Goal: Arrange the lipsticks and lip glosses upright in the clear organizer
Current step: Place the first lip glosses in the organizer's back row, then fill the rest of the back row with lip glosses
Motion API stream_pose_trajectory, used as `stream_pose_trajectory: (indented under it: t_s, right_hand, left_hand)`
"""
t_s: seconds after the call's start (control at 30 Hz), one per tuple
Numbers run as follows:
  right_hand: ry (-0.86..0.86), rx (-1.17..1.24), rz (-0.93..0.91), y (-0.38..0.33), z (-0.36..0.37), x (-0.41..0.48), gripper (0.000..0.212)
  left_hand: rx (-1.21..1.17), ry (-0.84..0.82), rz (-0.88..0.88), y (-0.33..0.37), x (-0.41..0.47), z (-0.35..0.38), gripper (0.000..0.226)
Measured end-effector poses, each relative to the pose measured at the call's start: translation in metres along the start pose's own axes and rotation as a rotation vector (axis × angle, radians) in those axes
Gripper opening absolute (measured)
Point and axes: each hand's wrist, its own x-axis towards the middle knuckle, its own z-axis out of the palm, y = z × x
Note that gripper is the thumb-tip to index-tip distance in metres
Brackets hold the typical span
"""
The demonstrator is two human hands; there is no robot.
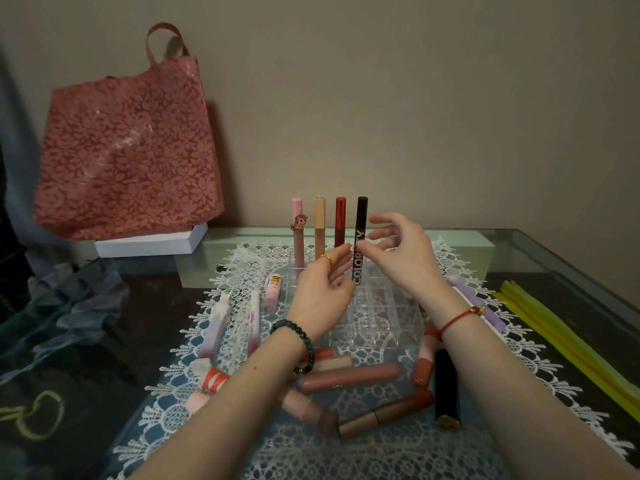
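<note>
A clear organizer (pixel 381 317) sits on a white lace mat (pixel 391 455). Several tubes stand upright in its back row: a pink one with a unicorn charm (pixel 298 233), a tan one (pixel 319 223), a dark red one (pixel 340 221) and a black one with white lettering (pixel 360 240). My left hand (pixel 323 289) hovers open just left of the black tube, fingertips close to it. My right hand (pixel 398 251) is open just right of that tube, fingers spread. Several lipsticks and glosses lie flat around the organizer, among them a rose gloss (pixel 349 375) and a black lipstick (pixel 446 386).
A red floral bag (pixel 128 143) stands on a white box (pixel 149 242) at the back left. A pale green box (pixel 485 247) lies behind the mat. Yellow-green strips (pixel 568 337) lie at the right. Grey fabric (pixel 65 306) is bunched at the left on the glass table.
</note>
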Motion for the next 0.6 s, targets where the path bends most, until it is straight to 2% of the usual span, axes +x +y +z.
stream_pose_trajectory:
  t_s: [0.2,0.37,0.47,0.6]
  right_hand:
    - [0.076,0.013,-0.004,-0.019,-0.016,-0.01,0.048]
    - [0.13,0.039,-0.048,-0.036,-0.018,-0.025,0.036]
    - [0.083,0.062,-0.081,-0.05,-0.013,-0.037,0.03]
    - [-0.079,0.051,-0.13,-0.067,0.004,-0.053,0.027]
  left_hand:
    - [0.061,0.005,0.047,0.009,-0.011,-0.009,0.053]
    - [0.088,0.058,0.087,0.023,-0.017,-0.038,0.048]
    - [0.128,0.119,0.106,0.025,-0.019,-0.062,0.045]
    - [0.24,0.193,0.095,0.015,-0.019,-0.095,0.04]
